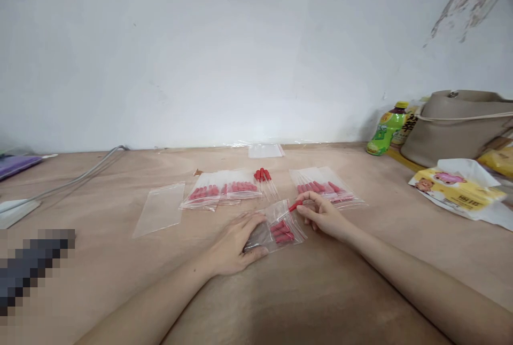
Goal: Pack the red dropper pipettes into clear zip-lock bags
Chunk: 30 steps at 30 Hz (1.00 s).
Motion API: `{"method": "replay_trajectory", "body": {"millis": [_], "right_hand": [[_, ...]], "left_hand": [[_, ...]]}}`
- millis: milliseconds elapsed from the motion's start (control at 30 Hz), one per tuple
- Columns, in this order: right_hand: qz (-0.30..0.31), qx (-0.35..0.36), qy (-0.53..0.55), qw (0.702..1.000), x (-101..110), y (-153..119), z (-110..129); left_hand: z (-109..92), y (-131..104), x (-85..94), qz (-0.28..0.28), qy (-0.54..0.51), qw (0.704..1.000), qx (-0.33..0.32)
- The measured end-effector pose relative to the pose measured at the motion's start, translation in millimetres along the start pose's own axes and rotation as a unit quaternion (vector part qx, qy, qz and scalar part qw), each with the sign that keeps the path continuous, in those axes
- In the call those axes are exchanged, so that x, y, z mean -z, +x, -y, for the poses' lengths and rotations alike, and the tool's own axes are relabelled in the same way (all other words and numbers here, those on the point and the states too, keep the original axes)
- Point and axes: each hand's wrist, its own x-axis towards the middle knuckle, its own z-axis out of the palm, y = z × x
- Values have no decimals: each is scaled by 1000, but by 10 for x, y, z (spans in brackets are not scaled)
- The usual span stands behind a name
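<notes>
My left hand (239,246) holds a clear zip bag (260,239), its thumb at the near edge and its fingers at the far edge. Inside the bag lie several droppers with red bulbs (282,230). My right hand (320,216) pinches another red-bulbed dropper (295,205) at the bag's mouth; its thin tube is hard to make out. Just beyond the bag, a few loose droppers (262,175) lie with their red bulbs pointing away from me. Filled zip bags (220,190) lie to their left, and more filled bags (320,187) to their right.
A flat clear bag (160,209) lies left of the filled ones; another bag (265,150) is by the wall. At right are a green bottle (387,130), a beige bag (452,126) and a yellow tissue pack (457,187). A grey cable (86,174) crosses the left side.
</notes>
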Motion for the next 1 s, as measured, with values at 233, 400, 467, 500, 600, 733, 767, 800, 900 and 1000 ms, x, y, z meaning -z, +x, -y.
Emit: {"method": "replay_trajectory", "body": {"millis": [233, 400, 467, 500, 600, 733, 767, 800, 900, 1000], "right_hand": [[65, 6, -93, 994, 111, 59, 43], [87, 66, -111, 988, 0, 115, -8], [77, 40, -95, 992, -31, 145, -45], [60, 31, -86, 994, -44, 160, -60], [-3, 25, -90, 996, -84, 181, -71], [-83, 49, -193, 977, -144, 139, 21], [-97, 55, -214, 970, -159, 119, 57], [-104, 58, -228, 966, -172, 100, 93], [-74, 54, -213, 973, -195, 55, 170], [-6, 55, -148, 987, -183, 53, 162]], "left_hand": [[15, 3, -1, 4, 7, 1000, 4], [16, 2, -9, 1, 9, 1000, 5], [14, 3, -8, 5, 9, 1000, 7], [14, 3, -6, 7, 9, 1000, 8], [20, 1, -5, 9, 11, 1000, 8], [34, -2, -12, 2, 17, 1000, 3], [36, -2, -14, -1, 17, 1000, 3], [37, -2, -16, -4, 17, 1000, 2], [33, -3, -18, -7, 15, 1000, 0], [29, -2, -20, -3, 16, 1000, 2]]}}
